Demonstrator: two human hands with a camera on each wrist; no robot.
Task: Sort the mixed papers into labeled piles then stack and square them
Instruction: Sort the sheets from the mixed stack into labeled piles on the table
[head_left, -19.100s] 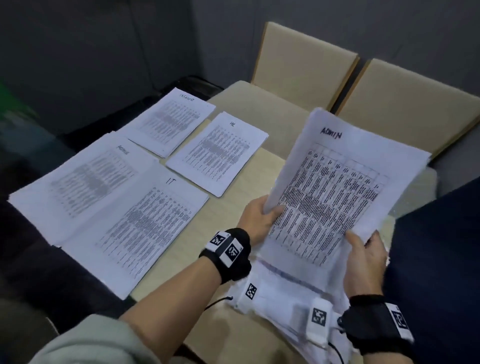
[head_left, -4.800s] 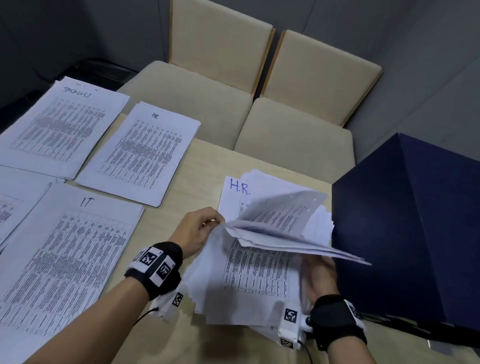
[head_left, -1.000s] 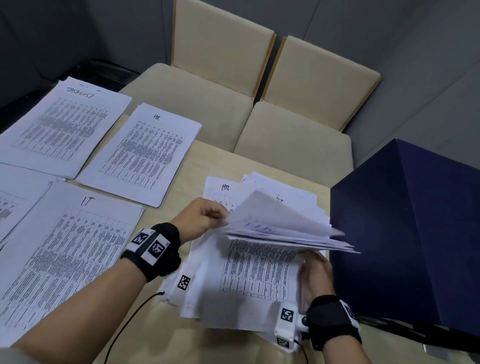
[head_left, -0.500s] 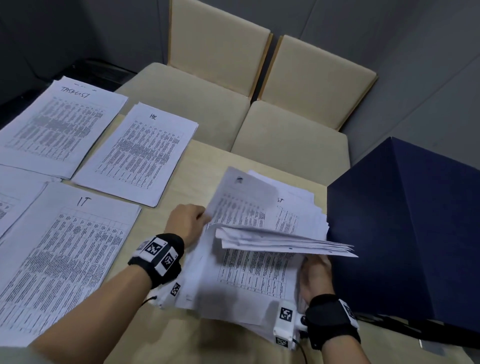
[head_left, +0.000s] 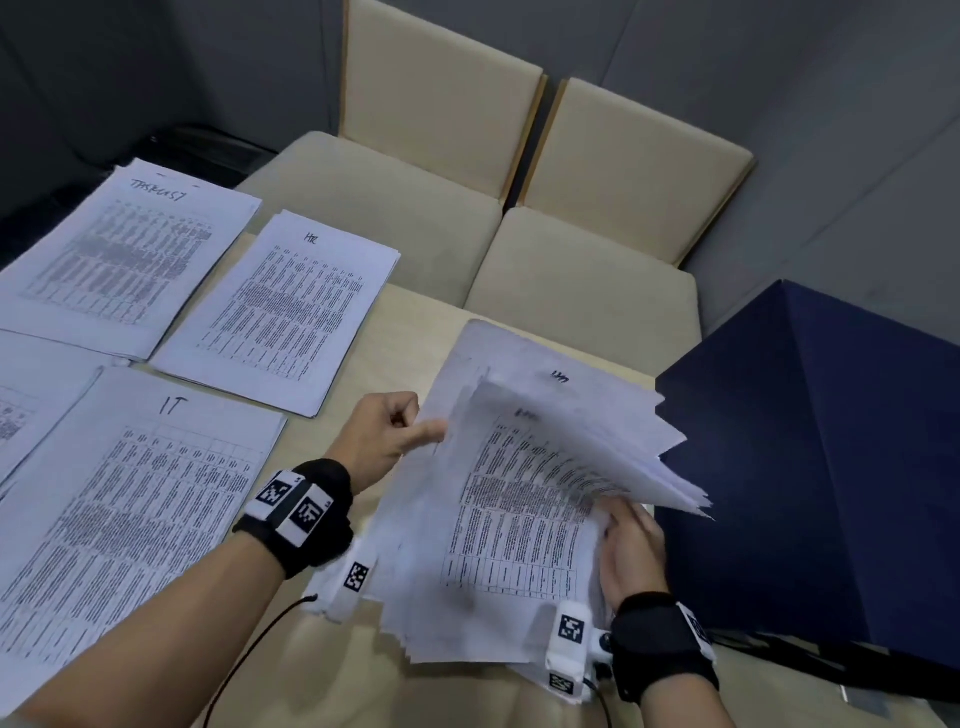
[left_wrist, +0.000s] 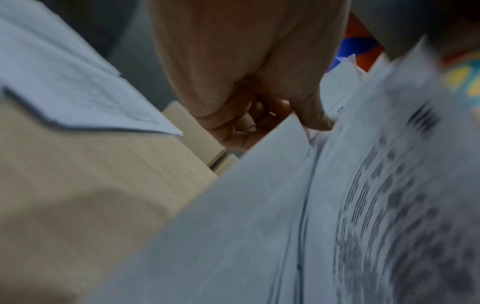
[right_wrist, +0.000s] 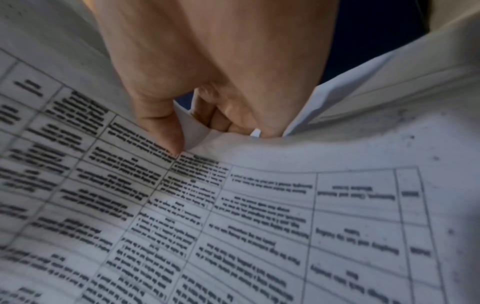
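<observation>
The mixed paper stack (head_left: 483, 613) lies on the table in front of me. My right hand (head_left: 623, 525) grips the right edge of a raised bundle of sheets (head_left: 582, 431), thumb on the printed page (right_wrist: 259, 205) below and fingers curled behind. My left hand (head_left: 415, 426) pinches the left edge of the raised sheets, with its thumb (left_wrist: 311, 115) on the paper. Sorted piles lie at the left: TASKLIST (head_left: 119, 254), HR (head_left: 280, 306), IT (head_left: 130, 493). The raised bundle hides the labels of most sheets under it.
A dark blue box (head_left: 821, 467) stands right against the stack on the right. Two beige chairs (head_left: 467, 208) sit beyond the table's far edge. Another sorted pile (head_left: 26, 395) shows partly at the far left. Bare tabletop (head_left: 395, 343) lies between the HR pile and the stack.
The raised bundle has tipped up steeper toward the right, uncovering a printed sheet beneath. My left hand has risen to the bundle's left edge. The sorted piles have not moved.
</observation>
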